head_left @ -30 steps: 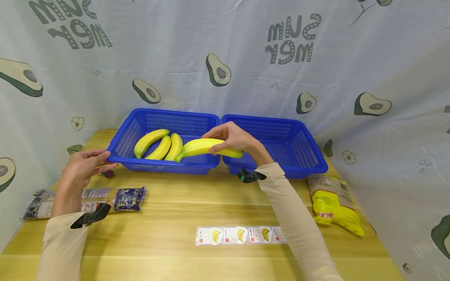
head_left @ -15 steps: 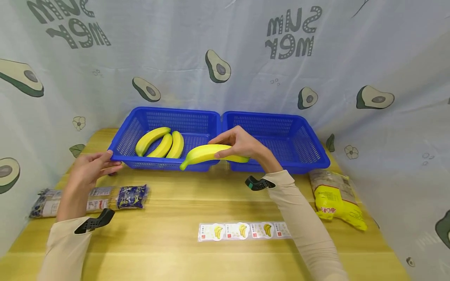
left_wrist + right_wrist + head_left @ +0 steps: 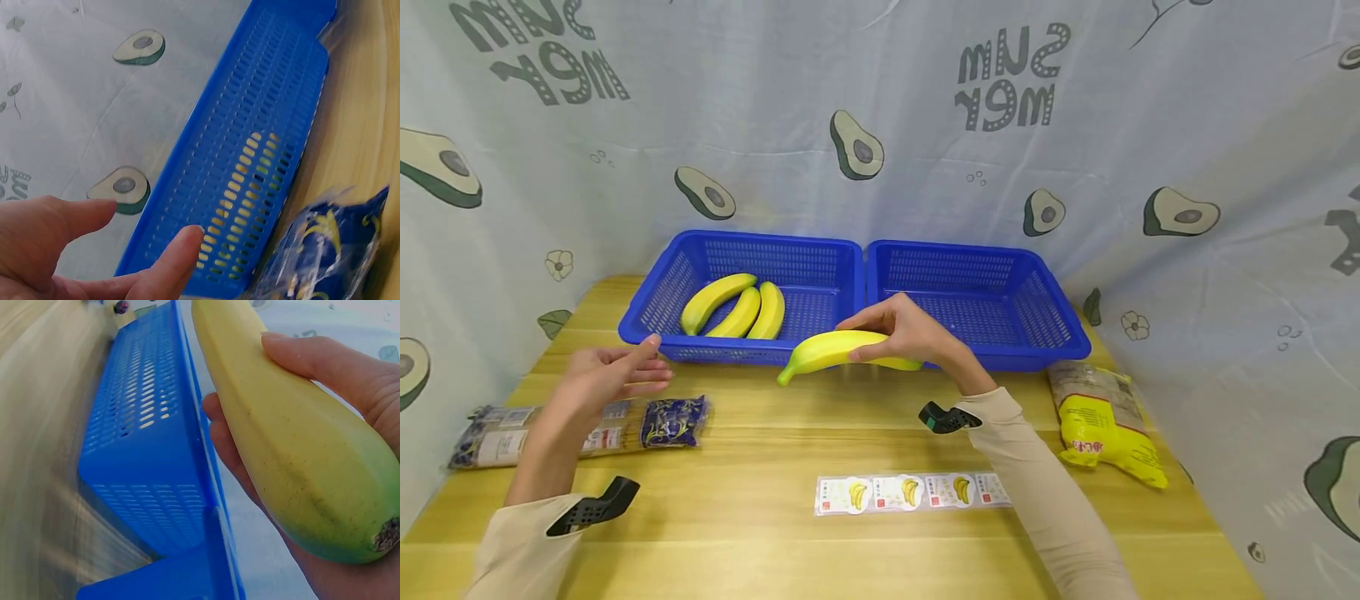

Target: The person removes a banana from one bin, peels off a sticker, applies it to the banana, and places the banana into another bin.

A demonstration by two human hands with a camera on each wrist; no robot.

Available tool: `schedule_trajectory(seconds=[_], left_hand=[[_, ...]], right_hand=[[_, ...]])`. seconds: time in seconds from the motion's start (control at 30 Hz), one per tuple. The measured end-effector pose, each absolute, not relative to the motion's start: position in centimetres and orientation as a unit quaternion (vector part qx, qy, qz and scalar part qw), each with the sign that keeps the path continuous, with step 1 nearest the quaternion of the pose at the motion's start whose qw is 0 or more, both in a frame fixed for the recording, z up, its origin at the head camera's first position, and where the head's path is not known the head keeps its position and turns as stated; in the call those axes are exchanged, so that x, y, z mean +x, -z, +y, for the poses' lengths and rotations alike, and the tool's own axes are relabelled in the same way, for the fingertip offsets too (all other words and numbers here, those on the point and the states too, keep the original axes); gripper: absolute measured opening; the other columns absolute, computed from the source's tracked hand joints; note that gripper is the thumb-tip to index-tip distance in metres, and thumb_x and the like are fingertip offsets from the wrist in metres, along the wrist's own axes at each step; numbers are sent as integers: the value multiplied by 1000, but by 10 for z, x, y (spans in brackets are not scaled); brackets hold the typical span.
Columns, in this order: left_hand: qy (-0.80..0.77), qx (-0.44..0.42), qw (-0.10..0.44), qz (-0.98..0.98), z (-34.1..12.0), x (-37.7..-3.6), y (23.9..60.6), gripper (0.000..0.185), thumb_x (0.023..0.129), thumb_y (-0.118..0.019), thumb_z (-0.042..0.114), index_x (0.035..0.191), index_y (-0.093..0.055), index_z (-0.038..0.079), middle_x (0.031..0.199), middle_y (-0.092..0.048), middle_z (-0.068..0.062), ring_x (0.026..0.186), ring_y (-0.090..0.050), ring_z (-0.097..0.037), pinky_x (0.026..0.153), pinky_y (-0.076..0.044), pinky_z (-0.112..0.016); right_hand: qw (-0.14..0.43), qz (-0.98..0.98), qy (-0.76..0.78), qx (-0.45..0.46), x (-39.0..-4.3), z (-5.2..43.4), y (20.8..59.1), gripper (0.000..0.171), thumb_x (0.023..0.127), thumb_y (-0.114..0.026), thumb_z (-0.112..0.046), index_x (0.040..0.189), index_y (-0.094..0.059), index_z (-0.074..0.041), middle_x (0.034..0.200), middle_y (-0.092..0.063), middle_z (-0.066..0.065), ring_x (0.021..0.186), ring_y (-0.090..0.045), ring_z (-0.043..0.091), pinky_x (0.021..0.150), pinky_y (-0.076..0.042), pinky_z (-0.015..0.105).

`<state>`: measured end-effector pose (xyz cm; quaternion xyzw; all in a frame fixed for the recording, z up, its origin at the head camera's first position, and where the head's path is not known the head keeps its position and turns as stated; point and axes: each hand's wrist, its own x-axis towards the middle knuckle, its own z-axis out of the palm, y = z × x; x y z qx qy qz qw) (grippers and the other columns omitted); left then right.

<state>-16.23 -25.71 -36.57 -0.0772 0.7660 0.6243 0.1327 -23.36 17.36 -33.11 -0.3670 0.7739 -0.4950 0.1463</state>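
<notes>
My right hand (image 3: 904, 333) grips a yellow banana (image 3: 820, 352) between thumb and fingers, just in front of the baskets; in the right wrist view the banana (image 3: 294, 444) fills the palm, its dark blunt end near the wrist. Three more bananas (image 3: 718, 302) lie in the left blue basket (image 3: 752, 350). By that basket's front left corner, my left hand (image 3: 606, 379) is held with thumb and fingers apart and nothing between them. The left wrist view shows its thumb and finger in front of the basket's slotted wall (image 3: 231, 137).
A second blue basket (image 3: 985, 310) stands against the left one. A yellow and clear bag (image 3: 1105, 421) lies at the right, a long blue-ended packet (image 3: 673, 421) of what looks like noodles at the left. A strip of banana stickers (image 3: 910, 493) lies in front.
My right hand has drawn the banana out from over the left basket, toward me and lower. The left hand has come off the basket's corner, and its fingers have spread.
</notes>
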Motion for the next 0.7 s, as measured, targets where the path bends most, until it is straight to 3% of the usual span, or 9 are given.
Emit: schedule_trajectory(seconds=[0.1,0.3,0.47,0.7], left_hand=[[-617,-59,145,771,-246,-159,367,86,111,-59,46,155,-31,-22,109,-80,-6,94,-80,-13,92,-65,-33],[-577,16,160,801,-217,-153,369,72,112,-60,39,149,-45,-21,126,-74,-25,107,-79,-25,92,-65,-37],[-572,96,170,797,-193,-148,369,58,114,-59,32,145,-53,-17,127,-74,-26,113,-77,-34,97,-64,-41],[-617,145,147,759,-158,-145,371,49,114,-59,26,139,-59,-16,128,-72,-30,110,-78,-28,96,-64,-45]], right_hand=[[145,773,498,-366,-230,175,334,37,90,-85,2,127,-77,3,112,-81,12,92,-77,21,80,-66,32],[136,774,502,-360,-223,179,337,38,90,-85,1,128,-77,1,108,-81,12,81,-73,19,69,-61,25],[136,770,513,-355,-216,180,341,39,90,-85,3,127,-77,2,108,-81,12,78,-70,17,65,-57,22],[136,766,509,-368,-208,179,346,38,90,-84,4,127,-77,3,108,-81,11,78,-70,16,68,-59,23]])
